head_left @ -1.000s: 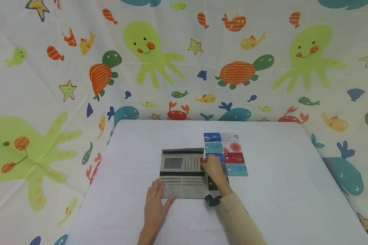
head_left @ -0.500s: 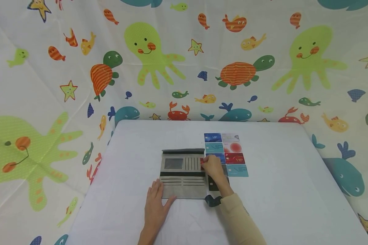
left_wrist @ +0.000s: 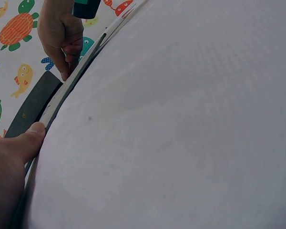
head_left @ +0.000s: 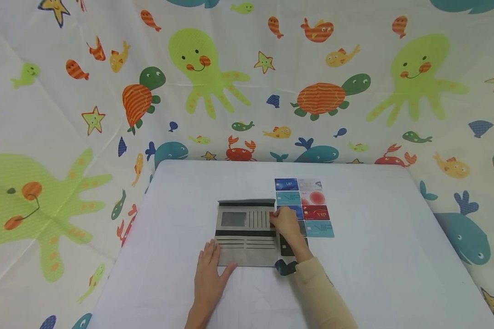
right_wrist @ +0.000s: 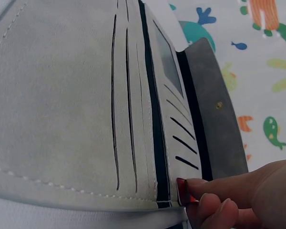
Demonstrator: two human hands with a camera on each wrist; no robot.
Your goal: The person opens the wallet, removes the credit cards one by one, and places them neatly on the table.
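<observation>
A grey wallet (head_left: 247, 258) lies unfolded on the table, its dark fold running across the middle. Slots and a clear window show on its upper panel, more slots on the lower one. My left hand (head_left: 209, 274) rests with straight fingers on the wallet's lower left corner; its thumb (left_wrist: 31, 138) presses the near edge. At the right end of the upper panel, my right hand (head_left: 287, 225) pinches a red card (right_wrist: 182, 192) between thumb and fingers, beside the outermost slot. Most of the card is hidden by the fingers, and how deep it sits cannot be told.
Right of the wallet lie several cards in two columns, among them a red VIP card (head_left: 315, 212) and a teal card (head_left: 319, 228). A black card (head_left: 286, 248) lies partly under my right wrist. A white cloth covers the table (head_left: 387, 265); a sea-animal curtain (head_left: 238, 114) hangs behind.
</observation>
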